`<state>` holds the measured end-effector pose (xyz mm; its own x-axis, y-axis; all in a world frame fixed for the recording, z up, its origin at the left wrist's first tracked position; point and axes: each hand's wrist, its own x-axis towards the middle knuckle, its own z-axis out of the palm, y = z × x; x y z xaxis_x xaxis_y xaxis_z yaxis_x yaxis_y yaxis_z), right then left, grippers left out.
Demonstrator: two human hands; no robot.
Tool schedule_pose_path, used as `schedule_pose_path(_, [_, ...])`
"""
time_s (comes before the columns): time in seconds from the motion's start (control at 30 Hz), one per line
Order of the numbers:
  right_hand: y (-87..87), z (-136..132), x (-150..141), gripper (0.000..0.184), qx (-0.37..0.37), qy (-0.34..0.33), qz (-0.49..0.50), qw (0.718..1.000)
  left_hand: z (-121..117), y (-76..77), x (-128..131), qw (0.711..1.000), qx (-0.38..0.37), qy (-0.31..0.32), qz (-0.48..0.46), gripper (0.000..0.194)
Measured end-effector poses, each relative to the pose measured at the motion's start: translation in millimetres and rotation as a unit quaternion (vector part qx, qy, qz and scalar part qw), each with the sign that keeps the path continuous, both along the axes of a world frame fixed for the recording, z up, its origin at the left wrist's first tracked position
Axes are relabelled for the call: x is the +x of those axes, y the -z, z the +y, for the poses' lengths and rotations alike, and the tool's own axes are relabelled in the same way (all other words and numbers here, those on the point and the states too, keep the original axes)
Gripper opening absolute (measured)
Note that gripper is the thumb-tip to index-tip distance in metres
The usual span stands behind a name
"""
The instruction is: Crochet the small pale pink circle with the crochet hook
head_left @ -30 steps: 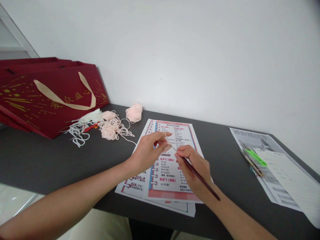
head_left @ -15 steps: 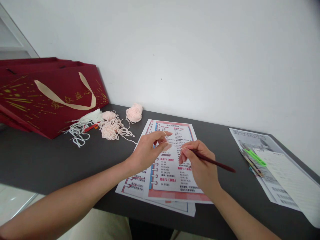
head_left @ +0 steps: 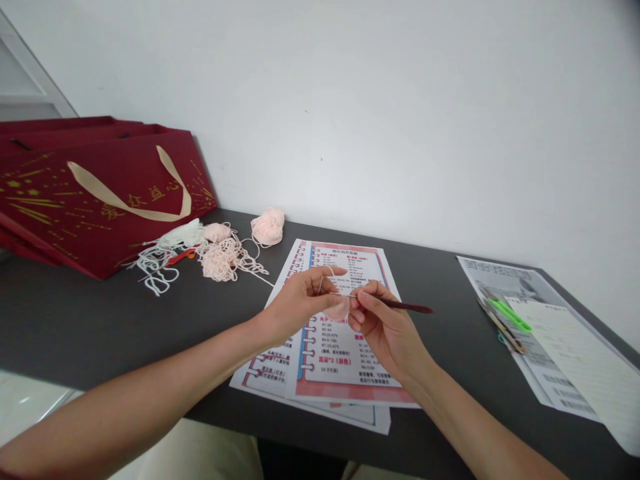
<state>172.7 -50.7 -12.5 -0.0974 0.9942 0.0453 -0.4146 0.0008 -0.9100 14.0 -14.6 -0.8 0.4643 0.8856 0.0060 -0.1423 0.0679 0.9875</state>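
Pinching a small pale pink piece (head_left: 340, 310) of soft yarn work, the left hand (head_left: 297, 300) has thumb and fingertips closed together, with a thin strand (head_left: 321, 285) running by its raised index finger. The right hand (head_left: 387, 327) grips one hook (head_left: 407, 306), its dark reddish-brown handle smooth and tapered, its slim metal shaft reaching left to the piece. The piece is held up between the two hands, above the printed sheets; the fingers hide the hook's tip.

Two glossy-looking printed sheets (head_left: 345, 388) overlap on the flat, dark grey table (head_left: 125, 320), and both hands cover part of their text. To the far left of them lie three pale pink lots of yarn: one rounded ball (head_left: 267, 228), one loose, curly tangle (head_left: 220, 261) and one small wad (head_left: 217, 232). Beside these is one stringy white bundle (head_left: 185, 233), a red item (head_left: 181, 256) partly tucked beneath.

At the far left lean at least two stiff dark red bags (head_left: 125, 233), the front one gold-printed with one flat cream ribbon handle (head_left: 97, 185). On the right, one lined page (head_left: 575, 353) overlaps a grey printed paper (head_left: 500, 270), with one bright green plastic tool (head_left: 515, 316) and some slim tools (head_left: 501, 327), too small to count, on top.
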Motion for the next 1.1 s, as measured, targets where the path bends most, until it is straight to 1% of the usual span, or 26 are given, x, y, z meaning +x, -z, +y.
schedule_pose_path(0.03, [2.5,-1.8,-0.8,0.012,0.033,0.015,-0.046,0.998,-0.7,1.3,0.7,1.0,-0.012,0.004,-0.007,0.043])
schedule_pose_path(0.07, [5.1,-3.7,-1.0,0.009,0.081,0.039,-0.109,0.99,-1.3,2.7,1.3,1.0,-0.024,0.008,-0.015,0.044])
schedule_pose_path(0.1, [7.5,-5.6,-0.7,0.007,0.139,0.062,-0.189,0.97,-1.8,4.1,2.0,0.999,-0.037,0.013,-0.024,0.044])
schedule_pose_path(0.13, [9.6,-7.3,-0.1,0.006,0.203,0.096,-0.277,0.934,-2.2,5.3,2.7,0.998,-0.05,0.016,-0.034,0.045])
schedule_pose_path(0.17, [11.2,-8.8,0.8,0.008,0.278,0.12,-0.357,0.884,-2.5,6.1,3.4,0.997,-0.066,0.017,-0.045,0.044])
schedule_pose_path(0.23, [13.0,-11.0,2.5,0.011,0.378,0.137,-0.476,0.782,-3.1,6.2,4.3,0.992,-0.102,0.017,-0.07,0.041])
schedule_pose_path(0.27, [13.2,-11.5,3.3,0.012,0.408,0.14,-0.507,0.746,-3.2,5.5,4.4,0.989,-0.122,0.021,-0.083,0.039])
schedule_pose_path(0.3, [13.2,-11.7,3.9,0.014,0.426,0.141,-0.514,0.73,-3.3,4.4,4.2,0.984,-0.143,0.03,-0.097,0.038])
schedule_pose_path(0.33, [13.0,-11.6,4.5,0.015,0.44,0.14,-0.503,0.731,-3.2,3.0,3.8,0.979,-0.167,0.043,-0.109,0.036])
schedule_pose_path(0.37, [12.7,-11.2,5.1,0.018,0.452,0.136,-0.481,0.739,-2.9,1.4,3.1,0.973,-0.19,0.058,-0.12,0.035])
schedule_pose_path(0.4, [12.3,-10.4,5.7,0.019,0.457,0.132,-0.451,0.755,-2.3,-0.2,2.1,0.966,-0.212,0.073,-0.127,0.036])
schedule_pose_path(0.43, [12.0,-9.3,6.3,0.019,0.446,0.127,-0.417,0.782,-1.5,-1.7,1.0,0.96,-0.232,0.085,-0.13,0.036])
schedule_pose_path(0.47, [11.7,-8.0,7.0,0.017,0.415,0.118,-0.381,0.818,-0.5,-3.2,-0.3,0.956,-0.245,0.093,-0.129,0.037])
schedule_pose_path(0.53, [11.0,-4.6,8.6,0.011,0.31,0.09,-0.292,0.9,2.2,-5.6,-3.3,0.956,-0.249,0.095,-0.123,0.039])
schedule_pose_path(0.57, [10.5,-2.8,9.4,0.008,0.253,0.071,-0.236,0.936,3.9,-6.4,-5.0,0.959,-0.241,0.092,-0.119,0.04])
schedule_pose_path(0.6, [9.8,-1.2,10.3,0.007,0.205,0.051,-0.183,0.96,5.5,-7.0,-6.7,0.963,-0.228,0.089,-0.117,0.039])
schedule_pose_path(0.63, [8.9,0.3,11.2,0.006,0.176,0.038,-0.144,0.973,7.2,-7.2,-8.3,0.966,-0.214,0.085,-0.115,0.039])
schedule_pose_path(0.7, [6.7,2.0,12.7,0.007,0.151,0.03,-0.099,0.983,10.5,-7.1,-11.5,0.972,-0.188,0.088,-0.111,0.038])
schedule_pose_path(0.8, [3.1,1.7,14.2,0.008,0.149,0.026,-0.09,0.984,14.0,-7.5,-15.2,0.974,-0.17,0.11,-0.097,0.036])
schedule_pose_path(0.9, [0.5,0.2,16.4,0.01,0.161,0.022,-0.105,0.981,15.8,-10.9,-17.8,0.973,-0.173,0.13,-0.084,0.035])
schedule_pose_path(1.1, [-6.0,-0.5,26.2,0.011,0.188,-0.003,-0.158,0.969,18.0,-19.7,-22.8,0.961,-0.21,0.168,-0.069,0.034])
